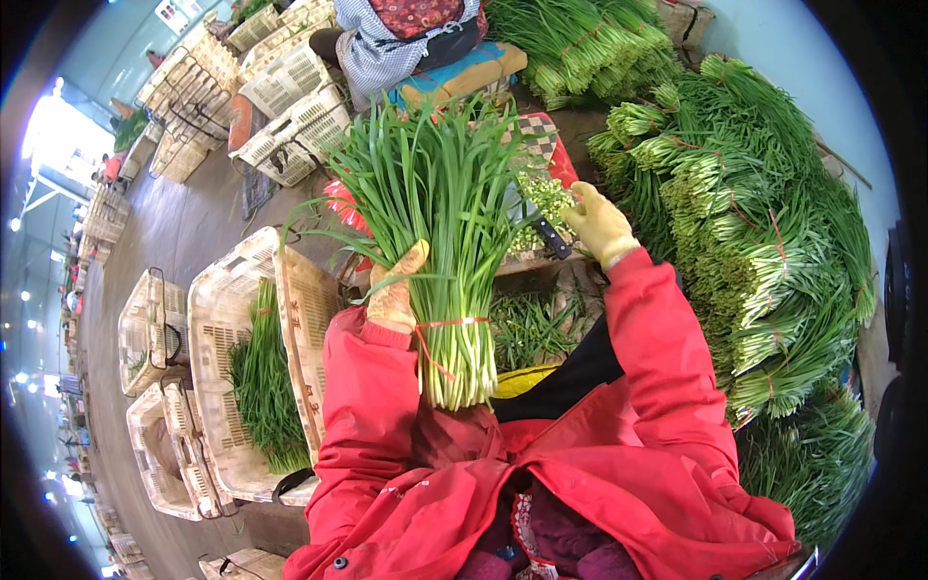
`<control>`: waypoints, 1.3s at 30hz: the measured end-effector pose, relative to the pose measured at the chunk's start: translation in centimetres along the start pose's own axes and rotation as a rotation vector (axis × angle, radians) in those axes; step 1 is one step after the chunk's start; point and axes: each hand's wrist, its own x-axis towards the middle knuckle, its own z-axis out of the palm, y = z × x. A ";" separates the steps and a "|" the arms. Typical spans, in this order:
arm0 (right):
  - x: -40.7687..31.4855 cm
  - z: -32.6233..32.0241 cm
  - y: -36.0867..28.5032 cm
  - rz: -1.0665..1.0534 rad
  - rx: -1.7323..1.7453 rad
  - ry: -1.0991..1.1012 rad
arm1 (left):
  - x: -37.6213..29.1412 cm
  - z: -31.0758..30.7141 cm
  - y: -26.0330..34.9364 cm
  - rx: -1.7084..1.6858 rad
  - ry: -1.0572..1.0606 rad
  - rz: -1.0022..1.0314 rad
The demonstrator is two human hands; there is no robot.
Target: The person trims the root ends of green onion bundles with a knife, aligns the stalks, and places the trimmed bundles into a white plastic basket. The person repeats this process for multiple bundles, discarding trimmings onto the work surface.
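My left hand (pixel 394 291), in a stained yellow glove, grips a large bundle of garlic chives (pixel 453 239) held leaf tips away from me. A red tie (pixel 453 322) circles the bundle near its pale stem ends, with a loose end hanging. To the right of the bundle, my gloved right hand (pixel 600 225) has its fingers apart and nothing visible in them. It hovers beside a knife (pixel 552 238) with a black riveted handle, whose blade is partly hidden by the leaves. Cut chive ends (pixel 544 194) lie around the knife on a low work surface.
A white plastic crate (pixel 217 435) at my left holds chive bundles (pixel 268 391). Tied bundles (pixel 725 217) form a tall heap at my right. Leaf trimmings (pixel 533 326) cover the floor before me. Another person (pixel 377 58) sits ahead, near stacked crates (pixel 290 138).
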 end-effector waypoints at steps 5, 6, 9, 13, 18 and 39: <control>-7.6 3.0 -3.3 -0.098 0.328 -0.773 | 2.5 0.5 -1.3 -0.231 0.160 -0.069; -8.5 4.4 -4.0 -0.067 0.345 -0.763 | 2.1 1.0 -2.1 -0.165 0.197 0.045; -9.0 8.3 -4.9 -0.165 0.545 -0.496 | 1.9 3.0 -3.1 -0.139 0.332 0.171; -9.5 10.1 -6.2 0.153 0.927 -0.568 | -1.1 5.0 -2.2 -0.051 0.161 0.202; -10.0 6.8 -7.5 0.155 1.420 -0.528 | -4.2 2.5 2.8 0.077 -0.122 0.161; -10.1 8.4 -6.9 -0.044 1.700 -0.810 | -4.6 -1.7 -5.5 -0.432 -0.346 -0.272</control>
